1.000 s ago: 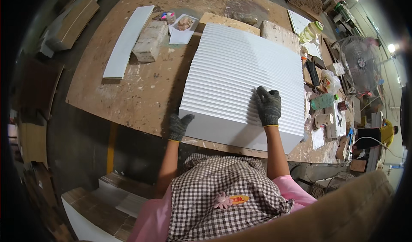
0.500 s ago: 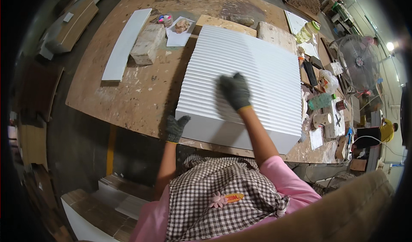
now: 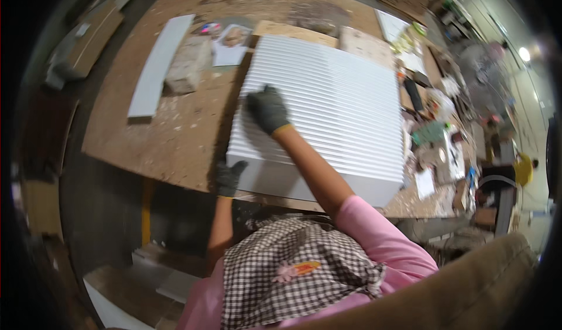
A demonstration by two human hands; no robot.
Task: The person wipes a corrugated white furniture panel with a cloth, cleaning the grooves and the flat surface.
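A thick white panel (image 3: 351, 119) with a ribbed top and a smooth front face lies on the worktable in front of me. My right hand (image 3: 268, 109), in a dark grey knitted glove, is on the ribs near the panel's left edge. Its fingers are curled in, and whatever they may hold is hidden and blurred. At the panel's near left corner is my left hand (image 3: 229, 179), gloved the same way. Its thumb lies against the front face and its fingers run along the left side, holding the corner.
The stained wooden worktable (image 3: 134, 145) carries a long white board (image 3: 161, 66), a worn block (image 3: 188, 66) and a white sheet (image 3: 230, 54) on the left. Bottles, bags and tools crowd its right side, including a green bottle (image 3: 428, 133). A fan (image 3: 483, 72) stands beyond.
My right hand has swept left across the ribs, from the panel's middle to near its left edge. My left hand stays at the corner. The whole view has shifted slightly.
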